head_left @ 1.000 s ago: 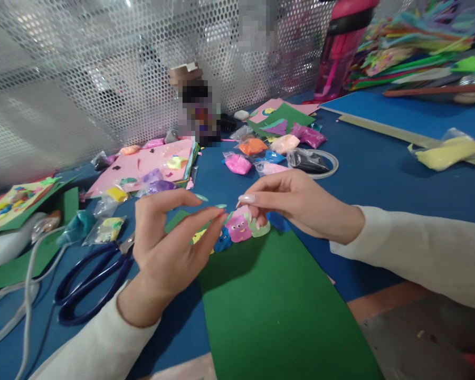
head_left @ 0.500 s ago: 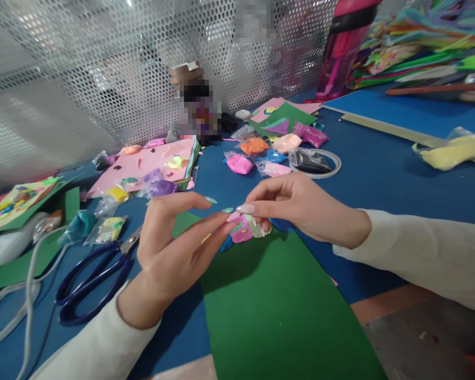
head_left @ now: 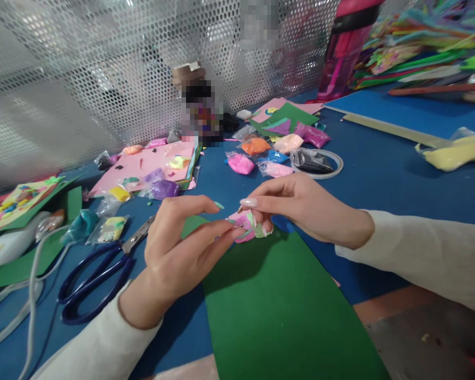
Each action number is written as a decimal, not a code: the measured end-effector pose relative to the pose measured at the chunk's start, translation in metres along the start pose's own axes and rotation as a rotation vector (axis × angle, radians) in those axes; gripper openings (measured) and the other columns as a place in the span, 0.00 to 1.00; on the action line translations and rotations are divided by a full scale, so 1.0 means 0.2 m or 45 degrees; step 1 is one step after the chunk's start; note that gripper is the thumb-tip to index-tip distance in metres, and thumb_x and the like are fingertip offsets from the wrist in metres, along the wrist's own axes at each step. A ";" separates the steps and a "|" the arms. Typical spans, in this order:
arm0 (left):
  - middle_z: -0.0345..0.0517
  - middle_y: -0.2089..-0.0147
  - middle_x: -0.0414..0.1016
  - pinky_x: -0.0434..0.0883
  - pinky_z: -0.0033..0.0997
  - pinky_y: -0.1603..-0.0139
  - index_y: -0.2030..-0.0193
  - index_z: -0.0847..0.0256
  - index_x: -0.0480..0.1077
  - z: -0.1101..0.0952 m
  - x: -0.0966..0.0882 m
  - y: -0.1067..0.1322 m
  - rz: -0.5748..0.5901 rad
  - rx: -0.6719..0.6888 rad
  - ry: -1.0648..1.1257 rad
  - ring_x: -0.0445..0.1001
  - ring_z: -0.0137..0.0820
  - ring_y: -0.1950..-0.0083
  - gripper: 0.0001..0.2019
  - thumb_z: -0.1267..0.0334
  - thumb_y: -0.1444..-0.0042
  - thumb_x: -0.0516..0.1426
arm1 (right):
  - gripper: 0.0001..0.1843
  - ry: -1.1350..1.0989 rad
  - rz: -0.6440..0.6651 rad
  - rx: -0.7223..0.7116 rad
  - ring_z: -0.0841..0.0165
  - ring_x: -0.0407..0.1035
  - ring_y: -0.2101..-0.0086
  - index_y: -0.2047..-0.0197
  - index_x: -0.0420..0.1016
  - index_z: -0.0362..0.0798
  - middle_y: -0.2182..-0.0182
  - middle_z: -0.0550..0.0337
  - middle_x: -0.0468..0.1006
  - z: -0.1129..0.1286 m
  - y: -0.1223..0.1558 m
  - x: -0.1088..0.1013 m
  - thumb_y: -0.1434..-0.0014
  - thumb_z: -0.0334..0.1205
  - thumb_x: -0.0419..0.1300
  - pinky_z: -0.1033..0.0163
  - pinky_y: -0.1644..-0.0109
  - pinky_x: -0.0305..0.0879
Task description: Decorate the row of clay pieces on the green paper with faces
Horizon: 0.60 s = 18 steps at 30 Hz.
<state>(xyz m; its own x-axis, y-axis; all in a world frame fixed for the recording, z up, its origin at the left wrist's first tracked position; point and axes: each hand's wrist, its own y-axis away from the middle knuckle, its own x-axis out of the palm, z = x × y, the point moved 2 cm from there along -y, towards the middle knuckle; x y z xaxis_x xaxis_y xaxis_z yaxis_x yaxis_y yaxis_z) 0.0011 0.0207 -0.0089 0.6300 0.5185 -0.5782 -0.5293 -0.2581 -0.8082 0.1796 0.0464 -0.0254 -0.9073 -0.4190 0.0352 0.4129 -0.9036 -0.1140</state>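
Observation:
A flat pink clay figure (head_left: 243,220) with small dark eyes and pale green at its right side lies on the far part of a green sheet (head_left: 285,316). My left hand (head_left: 182,248) reaches over it from the left, index finger raised and apart, the other fingers stretched out with their tips at the pink clay. From the right, my right hand (head_left: 301,206) has thumb and index finger pinched together just above the figure; whatever lies between those tips is too small to make out. Blue clay shows partly behind the fingers.
Blue-handled scissors (head_left: 98,279) and a white cord (head_left: 32,285) lie left of my left hand. Bagged clay, including a pink bag (head_left: 240,163), lies beyond the hands. A pink bottle (head_left: 346,53) stands by the perforated metal screen (head_left: 103,63).
My left fingers have shifted slightly right and away from my right fingertips, leaving a small gap. More of the pink figure's face shows. The right hand keeps its pinch.

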 end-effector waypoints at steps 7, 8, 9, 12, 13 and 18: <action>0.45 0.61 0.68 0.70 0.32 0.66 0.63 0.59 0.70 0.00 0.00 0.00 -0.006 0.039 0.007 0.69 0.29 0.63 0.09 0.69 0.52 0.62 | 0.07 0.023 0.008 0.002 0.77 0.66 0.81 0.71 0.74 0.42 0.82 0.65 0.72 0.00 0.00 0.00 0.52 0.38 0.65 0.71 0.77 0.63; 0.45 0.61 0.68 0.70 0.32 0.67 0.64 0.58 0.70 -0.01 0.00 -0.01 -0.002 0.035 0.010 0.69 0.29 0.63 0.08 0.68 0.52 0.62 | 0.07 0.017 0.011 -0.005 0.77 0.66 0.81 0.71 0.74 0.42 0.82 0.65 0.72 0.00 0.00 0.00 0.52 0.38 0.65 0.71 0.77 0.63; 0.44 0.62 0.68 0.70 0.33 0.67 0.65 0.58 0.70 -0.01 0.00 -0.01 0.007 0.027 0.012 0.68 0.29 0.63 0.07 0.68 0.52 0.62 | 0.07 0.006 0.015 -0.012 0.77 0.66 0.81 0.71 0.74 0.43 0.81 0.65 0.72 0.00 0.00 0.00 0.52 0.37 0.65 0.71 0.77 0.63; 0.45 0.63 0.67 0.69 0.34 0.66 0.69 0.58 0.69 -0.02 0.00 -0.02 0.049 0.026 0.019 0.68 0.29 0.64 0.05 0.67 0.52 0.62 | 0.06 -0.014 0.006 -0.013 0.78 0.65 0.81 0.73 0.74 0.43 0.81 0.65 0.72 0.00 0.00 0.00 0.53 0.37 0.66 0.72 0.77 0.63; 0.45 0.63 0.67 0.69 0.34 0.67 0.69 0.58 0.69 -0.02 0.00 -0.02 0.059 0.034 0.021 0.68 0.29 0.64 0.05 0.67 0.51 0.62 | 0.06 -0.008 -0.006 -0.011 0.78 0.65 0.81 0.74 0.73 0.43 0.82 0.66 0.72 0.00 0.00 0.00 0.53 0.37 0.66 0.72 0.77 0.63; 0.44 0.61 0.67 0.70 0.34 0.67 0.63 0.56 0.70 -0.02 0.00 -0.01 0.041 0.023 0.015 0.68 0.29 0.63 0.09 0.69 0.52 0.62 | 0.08 0.038 -0.058 -0.018 0.78 0.64 0.82 0.74 0.74 0.42 0.83 0.66 0.71 0.01 0.00 0.00 0.51 0.39 0.65 0.72 0.78 0.62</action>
<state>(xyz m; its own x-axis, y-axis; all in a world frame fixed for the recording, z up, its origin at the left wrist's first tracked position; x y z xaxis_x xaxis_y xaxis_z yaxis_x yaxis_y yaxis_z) 0.0041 0.0184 -0.0076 0.6190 0.5002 -0.6055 -0.5599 -0.2596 -0.7868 0.1801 0.0460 -0.0237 -0.9273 -0.3742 0.0112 0.3699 -0.9204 -0.1266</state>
